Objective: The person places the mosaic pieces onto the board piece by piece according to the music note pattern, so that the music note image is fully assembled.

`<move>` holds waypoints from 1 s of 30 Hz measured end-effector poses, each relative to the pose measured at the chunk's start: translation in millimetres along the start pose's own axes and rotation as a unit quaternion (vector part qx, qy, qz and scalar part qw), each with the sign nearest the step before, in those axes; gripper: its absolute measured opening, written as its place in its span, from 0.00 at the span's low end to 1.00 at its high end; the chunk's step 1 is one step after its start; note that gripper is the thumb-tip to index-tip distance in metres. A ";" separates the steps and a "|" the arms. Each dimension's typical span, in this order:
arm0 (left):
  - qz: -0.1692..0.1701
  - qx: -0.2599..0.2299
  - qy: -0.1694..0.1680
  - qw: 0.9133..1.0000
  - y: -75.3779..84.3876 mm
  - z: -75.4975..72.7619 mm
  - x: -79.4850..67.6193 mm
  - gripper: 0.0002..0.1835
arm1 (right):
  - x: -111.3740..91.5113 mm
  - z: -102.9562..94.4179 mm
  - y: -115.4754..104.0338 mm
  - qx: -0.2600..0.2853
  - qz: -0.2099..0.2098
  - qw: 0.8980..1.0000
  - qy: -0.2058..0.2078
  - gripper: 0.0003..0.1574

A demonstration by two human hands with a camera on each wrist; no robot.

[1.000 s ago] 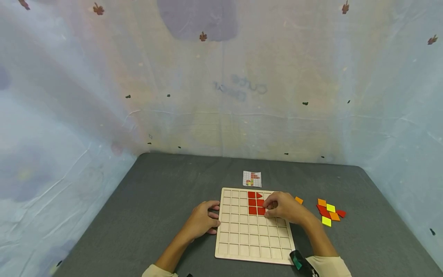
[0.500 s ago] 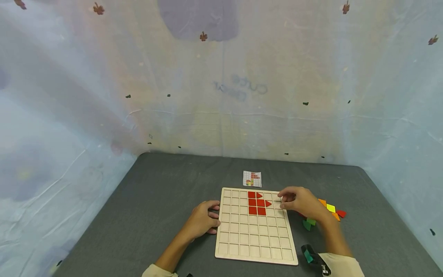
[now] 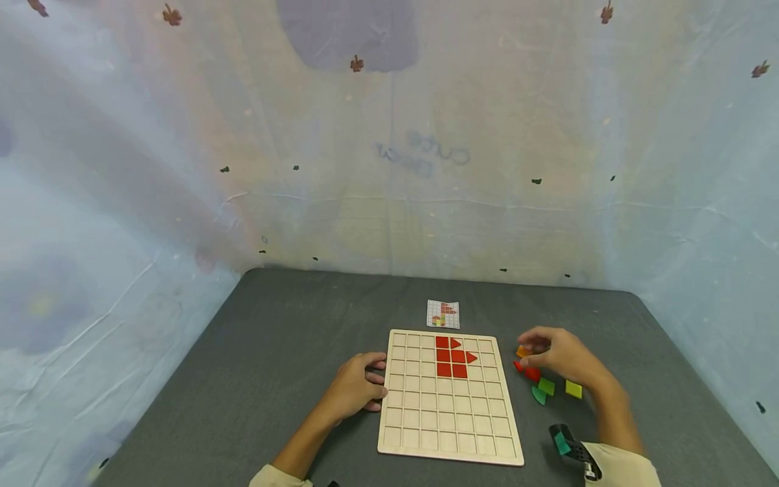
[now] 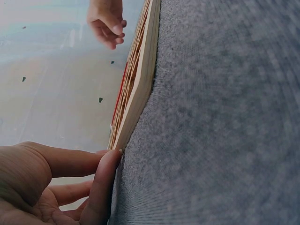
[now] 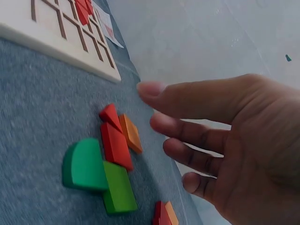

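Observation:
A wooden grid board (image 3: 426,419) lies on the dark table, with several red square tiles (image 3: 444,370) and two red triangle tiles (image 3: 471,358) set in its upper cells. My left hand (image 3: 355,385) rests beside the board's left edge, fingertips touching it. Right of the board, my right hand (image 3: 569,355) hovers with nothing between its loosely bent fingers. Below it in the right wrist view lie a red triangle block (image 5: 110,115), a red block (image 5: 116,145), an orange block (image 5: 131,133), a light green block (image 5: 119,187) and a darker green rounded block (image 5: 86,164).
A printed pattern card (image 3: 443,314) lies behind the board. A yellow block (image 3: 574,389) sits near the right wrist, and the right hand and forearm hide other loose blocks. A pale patterned curtain (image 3: 389,223) hangs behind the table (image 3: 304,325).
My right hand has moved right, away from the board to above the loose blocks. It leaves a red triangle tile beside the middle red squares. The left hand stays put.

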State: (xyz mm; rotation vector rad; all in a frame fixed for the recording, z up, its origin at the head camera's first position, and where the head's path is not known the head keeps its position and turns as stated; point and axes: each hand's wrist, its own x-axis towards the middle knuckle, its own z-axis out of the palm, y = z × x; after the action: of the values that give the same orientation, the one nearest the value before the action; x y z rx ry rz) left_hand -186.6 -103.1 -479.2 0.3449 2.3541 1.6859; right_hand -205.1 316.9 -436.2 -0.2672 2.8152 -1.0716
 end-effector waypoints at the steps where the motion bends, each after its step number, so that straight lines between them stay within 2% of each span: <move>1: -0.001 0.003 0.001 1.000 -0.3 0.0 0.1 0.37 | -0.6 -0.7 1.1 -0.003 0.003 1.000 -0.001 0.28; 13: -0.001 0.006 -0.001 1.000 0.3 -0.7 -0.7 0.36 | -4.8 -6.1 11.3 0.003 0.030 0.999 -0.030 0.26; 30: -0.002 0.008 0.002 1.000 -0.7 0.0 0.0 0.36 | -4.7 -6.1 19.2 -0.023 0.053 0.998 -0.035 0.18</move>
State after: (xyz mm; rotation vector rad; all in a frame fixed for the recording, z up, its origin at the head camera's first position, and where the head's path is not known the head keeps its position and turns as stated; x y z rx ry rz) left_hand -186.6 -103.3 -479.9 0.3405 2.3699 1.6692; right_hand -204.0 335.9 -444.3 -0.1551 2.7611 -0.9567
